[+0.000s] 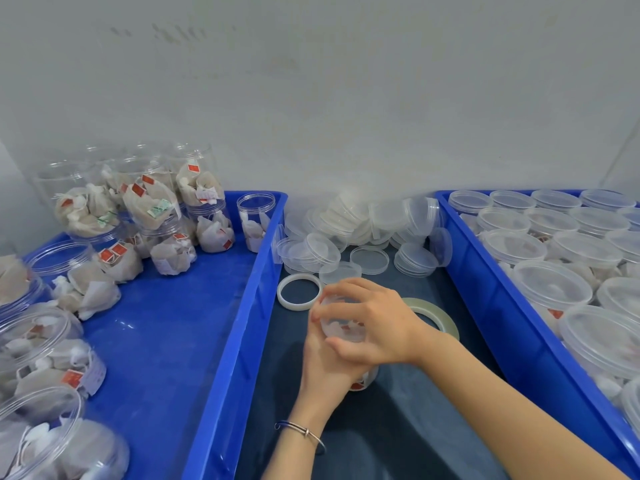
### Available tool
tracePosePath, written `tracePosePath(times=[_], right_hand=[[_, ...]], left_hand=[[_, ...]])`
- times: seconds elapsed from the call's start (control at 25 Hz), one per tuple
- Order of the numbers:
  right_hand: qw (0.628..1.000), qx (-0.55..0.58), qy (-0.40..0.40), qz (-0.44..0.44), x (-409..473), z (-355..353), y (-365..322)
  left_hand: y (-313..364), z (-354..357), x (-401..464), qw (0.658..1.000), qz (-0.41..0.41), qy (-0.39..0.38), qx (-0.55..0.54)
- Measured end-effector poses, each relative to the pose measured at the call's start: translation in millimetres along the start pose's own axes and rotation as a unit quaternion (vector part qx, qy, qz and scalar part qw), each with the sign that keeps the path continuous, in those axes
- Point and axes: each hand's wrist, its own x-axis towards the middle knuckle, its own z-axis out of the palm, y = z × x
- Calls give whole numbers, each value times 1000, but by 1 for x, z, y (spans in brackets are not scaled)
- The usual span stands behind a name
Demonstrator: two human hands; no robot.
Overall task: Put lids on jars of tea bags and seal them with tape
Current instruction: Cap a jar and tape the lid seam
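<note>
Both hands grip 1 jar (pixel 346 327) standing on the dark table (pixel 398 427): the right hand (pixel 374 327) curls over its clear lid (pixel 341 311), the left hand (pixel 329 365) wraps its side; left of them sits a blue tray (pixel 166 341) of open jars, right a second tray (pixel 491 289) of lidded jars; behind lies a heap of loose lids (pixel 363 233); a tape roll (pixel 436 315) lies just beside the right wrist, a white ring (pixel 300 292) near the fingers.
</note>
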Motion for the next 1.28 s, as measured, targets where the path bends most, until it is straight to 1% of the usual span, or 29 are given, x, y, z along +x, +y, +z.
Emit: tracePosePath(times=[0.04,0.08,0.16,0.28,0.32,0.36,0.44,0.48,0.52,0.56,0.6,0.64,0.68,0.72,0.76,0.8,0.84,0.88,0.92,0.96,1.0,1.04,1.08,1.12,1.16,1.2,1.24,1.28], right_hand=[[1000,8,2,-7,1,0,1],[1000,13,4,-13,1,1,2],[999,27,0,-22,0,3,4],[998,54,-2,-17,-2,3,6],[999,53,-2,-8,-3,2,5],[999,42,7,1,-5,3,3],[998,-7,61,30,-7,11,-7],[992,-44,100,57,-7,16,-15],[984,-81,128,96,-6,23,-22],[973,-117,143,138,-4,29,-29],[963,-151,136,177,-1,34,-35],[954,-177,119,211,2,37,-40],[947,-192,105,235,4,37,-43],[943,-204,98,245,5,35,-43],[945,-206,85,241,3,31,-41],[953,-196,63,222,1,27,-37],[967,-163,13,197,-2,20,-30],[978,-107,-38,176,-4,13,-22],[983,-61,-76,158,-7,6,-16],[985,-44,-88,144,-9,2,-11],[986,-45,-76,139,-10,2,-10],[987,-55,-54,143,-11,4,-11],[986,-67,-31,151,-10,8,-13],[984,-79,-14,162,-10,13,-15],[981,-92,-1,168,-9,17,-17],[980,-107,7,171,-8,20,-17],[977,-120,14,174,-7,21,-18],[975,-132,18,180,-6,22,-19]], left_hand=[[0,1,0,1000,-16,-1,-4],[0,1,3,999,-33,0,-35],[4,4,8,998,-37,-10,-50],[7,1,15,993,55,-23,99],[9,-3,14,988,71,-37,130],[8,-6,14,987,65,-40,139],[-1,-10,15,992,54,-32,106],[-5,-10,14,992,62,-40,101],[-5,-9,14,987,93,-31,127],[-8,-6,16,961,164,-12,221],[-4,-2,13,946,188,-28,261],[-9,-1,15,909,245,-22,338],[-13,-3,13,891,277,12,358],[-22,-5,18,869,307,-9,388],[-16,-11,17,861,319,-4,397],[-13,-16,20,890,305,-4,339],[-10,-19,20,949,251,-45,183],[-9,-21,20,981,173,-71,49],[-11,-21,16,989,135,-63,17],[-8,-20,15,990,115,-64,47],[-9,-16,18,993,87,-71,36],[-11,-14,16,994,77,-79,14],[-6,-11,17,996,47,-68,-21],[-3,-7,19,997,29,-66,-3],[-5,-8,16,997,45,-53,45],[-4,-6,16,996,63,-44,35],[-3,-5,18,998,32,-47,-36],[0,-5,18,998,17,-36,-46]])
